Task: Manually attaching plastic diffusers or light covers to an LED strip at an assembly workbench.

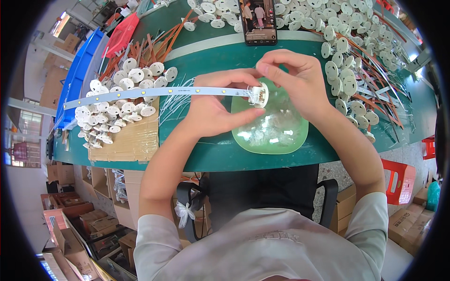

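My left hand is closed round a white round end cap, its fingers above and its thumb below. From the cap a long white LED strip with small yellow chips runs left across the back of the hand, over a pile of caps. Just above and right of the cap is my right hand, its thumb and forefinger pinched together; whatever they hold is too small or hidden to tell. Beneath both hands lies a shallow translucent green tray with small clear or silvery bits in it.
White end caps with strips are heaped at the left on cardboard. More caps lie right and far back. A phone stands behind my hands. A blue bin and red basket sit at the left.
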A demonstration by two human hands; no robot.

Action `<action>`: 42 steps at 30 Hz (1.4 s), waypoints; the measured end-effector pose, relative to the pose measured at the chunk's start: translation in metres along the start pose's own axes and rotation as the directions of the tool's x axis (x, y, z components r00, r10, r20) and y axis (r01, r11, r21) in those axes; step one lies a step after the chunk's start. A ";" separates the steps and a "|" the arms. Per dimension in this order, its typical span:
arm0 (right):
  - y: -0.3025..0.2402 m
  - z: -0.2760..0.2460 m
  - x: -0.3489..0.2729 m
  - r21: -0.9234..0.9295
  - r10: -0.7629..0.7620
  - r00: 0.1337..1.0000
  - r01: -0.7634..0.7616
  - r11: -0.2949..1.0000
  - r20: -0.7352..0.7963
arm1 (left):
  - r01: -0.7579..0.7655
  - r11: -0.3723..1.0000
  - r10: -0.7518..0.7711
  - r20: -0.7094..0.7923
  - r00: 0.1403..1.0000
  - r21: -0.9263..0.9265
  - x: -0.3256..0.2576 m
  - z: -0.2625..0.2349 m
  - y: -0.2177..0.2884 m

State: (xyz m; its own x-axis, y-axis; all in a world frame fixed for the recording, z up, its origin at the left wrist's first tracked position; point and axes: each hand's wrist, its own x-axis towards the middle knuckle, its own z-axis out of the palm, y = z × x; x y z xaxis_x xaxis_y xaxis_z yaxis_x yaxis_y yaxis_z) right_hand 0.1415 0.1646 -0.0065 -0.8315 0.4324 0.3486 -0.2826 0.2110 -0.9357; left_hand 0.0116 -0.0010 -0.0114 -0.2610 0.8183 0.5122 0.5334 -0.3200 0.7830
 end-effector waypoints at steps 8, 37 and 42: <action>-0.002 -0.001 0.001 -0.067 0.048 0.995 -0.043 0.997 0.082 | 0.008 0.995 -0.008 -0.005 1.000 0.095 0.002 0.002 -0.001; 0.003 -0.007 0.003 -0.521 -0.306 0.914 0.404 0.752 0.267 | 0.075 0.972 -0.071 -0.027 0.997 0.224 0.001 0.003 0.002; -0.002 -0.008 0.004 -0.503 -0.271 0.924 0.376 0.778 0.270 | 0.061 0.970 -0.058 -0.022 0.998 0.233 0.002 0.003 0.004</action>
State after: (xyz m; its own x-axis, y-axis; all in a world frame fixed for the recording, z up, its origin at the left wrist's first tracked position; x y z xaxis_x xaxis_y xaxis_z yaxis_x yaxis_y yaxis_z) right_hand 0.1427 0.1731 -0.0031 -0.8206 0.1053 0.5617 -0.2920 0.7677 -0.5705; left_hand 0.0156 0.0004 -0.0085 -0.3086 0.8248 0.4737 0.6895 -0.1491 0.7088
